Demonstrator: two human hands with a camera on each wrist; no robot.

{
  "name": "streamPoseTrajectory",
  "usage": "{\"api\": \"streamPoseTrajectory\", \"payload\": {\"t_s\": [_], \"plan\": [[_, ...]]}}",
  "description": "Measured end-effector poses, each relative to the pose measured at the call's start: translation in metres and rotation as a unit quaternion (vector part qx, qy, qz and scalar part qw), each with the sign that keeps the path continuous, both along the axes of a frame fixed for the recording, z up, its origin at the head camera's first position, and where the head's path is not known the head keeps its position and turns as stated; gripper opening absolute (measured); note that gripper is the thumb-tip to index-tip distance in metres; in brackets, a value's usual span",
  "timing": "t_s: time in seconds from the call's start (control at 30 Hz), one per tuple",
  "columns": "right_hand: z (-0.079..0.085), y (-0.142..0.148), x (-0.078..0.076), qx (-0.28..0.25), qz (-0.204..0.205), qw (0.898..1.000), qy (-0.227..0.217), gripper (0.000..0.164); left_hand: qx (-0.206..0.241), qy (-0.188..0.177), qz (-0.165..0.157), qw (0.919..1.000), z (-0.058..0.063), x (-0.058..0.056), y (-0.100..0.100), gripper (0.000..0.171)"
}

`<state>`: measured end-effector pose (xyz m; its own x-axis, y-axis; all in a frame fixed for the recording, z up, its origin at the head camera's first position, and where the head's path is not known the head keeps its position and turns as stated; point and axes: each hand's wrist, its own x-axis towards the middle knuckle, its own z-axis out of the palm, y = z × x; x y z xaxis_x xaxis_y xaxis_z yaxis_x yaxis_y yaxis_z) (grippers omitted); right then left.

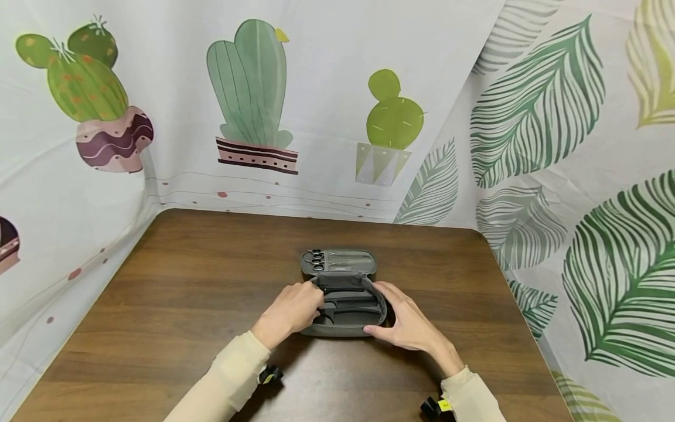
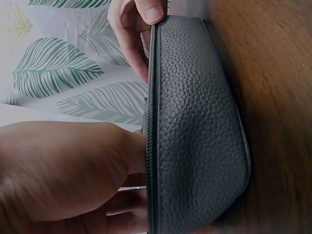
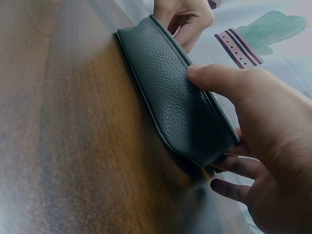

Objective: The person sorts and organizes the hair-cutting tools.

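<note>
A dark grey zip case (image 1: 337, 330) of pebbled, leather-like material lies unzipped, with its lid (image 1: 350, 261) folded back. Several scissors with ring handles (image 1: 316, 258) are tucked into the lid's left side, beside a clear pocket. Inside the case, dark items (image 1: 350, 303) lie crosswise; their kind is unclear. My left hand (image 1: 299, 305) reaches over the left end, its fingertips inside the case and hidden by the wall. At the right end, my right hand (image 1: 408, 321) grips the case, thumb on the near rim and fingers round the far side.
The case rests on a brown wood-grain table (image 1: 211, 264). Behind the table hangs white cloth (image 1: 327, 105) printed with cacti and leaves. A black wrist device (image 1: 270, 374) shows at the left sleeve and another wrist device (image 1: 433, 407) at the right.
</note>
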<state>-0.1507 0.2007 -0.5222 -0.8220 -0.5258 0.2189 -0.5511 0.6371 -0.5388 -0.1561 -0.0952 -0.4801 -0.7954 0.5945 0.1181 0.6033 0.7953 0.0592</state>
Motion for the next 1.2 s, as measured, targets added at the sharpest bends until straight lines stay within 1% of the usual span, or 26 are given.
{"api": "streamPoseTrajectory", "payload": {"t_s": [0.13,0.23,0.37,0.63,0.73,0.83,0.97,1.03,1.1,1.2], "plan": [[0.000,0.000,0.000,-0.003,0.001,1.000,0.003,0.098,0.002,-0.002,-0.003,1.0000,0.000,-0.001,0.001,0.027],[0.000,0.000,0.000,-0.002,0.000,1.000,0.003,0.098,0.001,-0.004,-0.006,1.0000,0.000,-0.002,0.002,0.035],[0.000,0.000,0.000,0.000,-0.005,1.000,0.000,0.097,0.006,-0.011,-0.017,0.9998,-0.001,-0.006,0.003,0.042],[-0.001,0.000,0.000,-0.003,-0.003,1.000,0.010,0.097,0.021,-0.008,-0.041,0.9989,-0.004,-0.010,0.002,0.044],[-0.001,0.000,0.000,-0.003,-0.005,1.000,0.010,0.096,0.027,-0.010,-0.043,0.9987,-0.003,-0.010,0.000,0.041],[-0.002,0.000,0.000,-0.004,-0.005,1.000,0.009,0.096,0.034,-0.016,-0.043,0.9984,-0.003,-0.010,-0.002,0.031],[-0.002,0.000,0.000,-0.005,-0.005,1.000,0.005,0.096,0.053,-0.038,-0.042,0.9970,-0.001,-0.010,-0.005,0.014],[-0.003,0.000,0.000,-0.005,-0.006,1.000,0.002,0.096,0.068,-0.046,-0.044,0.9957,0.000,-0.011,-0.007,0.010],[-0.003,0.000,0.000,-0.004,-0.008,1.000,-0.001,0.096,0.087,-0.040,-0.050,0.9941,0.001,-0.013,-0.009,0.009],[-0.003,0.000,-0.001,-0.004,-0.011,1.000,-0.005,0.096,0.135,-0.016,-0.064,0.9887,0.005,-0.015,-0.012,0.005]]}}
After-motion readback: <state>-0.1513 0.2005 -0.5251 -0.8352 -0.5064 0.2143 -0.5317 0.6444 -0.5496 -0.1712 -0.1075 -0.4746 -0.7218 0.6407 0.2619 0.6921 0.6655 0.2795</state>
